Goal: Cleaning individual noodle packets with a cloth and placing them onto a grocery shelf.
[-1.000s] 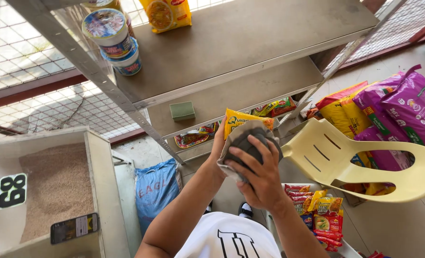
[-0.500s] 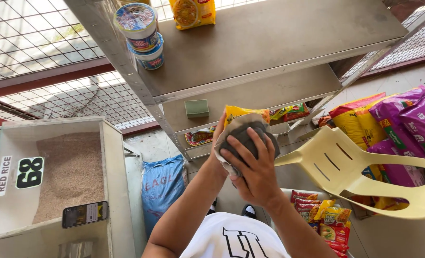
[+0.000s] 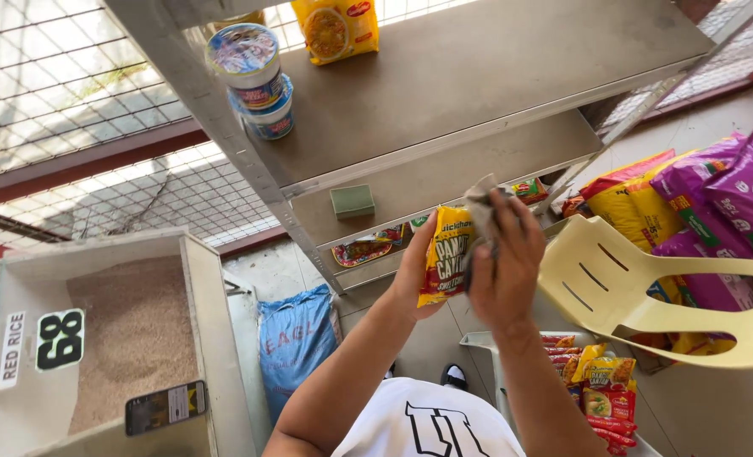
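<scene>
My left hand (image 3: 412, 269) holds a yellow noodle packet (image 3: 442, 256) upright in front of the metal shelf unit (image 3: 478, 76). My right hand (image 3: 505, 262) grips a grey cloth (image 3: 481, 205) and presses it against the packet's right side. Both hands are raised just in front of the middle shelf's edge (image 3: 444, 182), over a lower shelf with more packets (image 3: 364, 250).
Two stacked cup noodles (image 3: 253, 78) and a yellow packet (image 3: 336, 27) stand on the top shelf. A green sponge (image 3: 353, 201) lies on the middle shelf. A cream plastic chair (image 3: 639, 292), purple and yellow bags (image 3: 715, 211), a basket of packets (image 3: 592, 381), a blue sack (image 3: 296, 338) and a rice bin (image 3: 131, 338) surround me.
The cloth covered the packet's front earlier; my right hand has drawn it to the right, so the yellow packet now shows. The camera view shifted slightly.
</scene>
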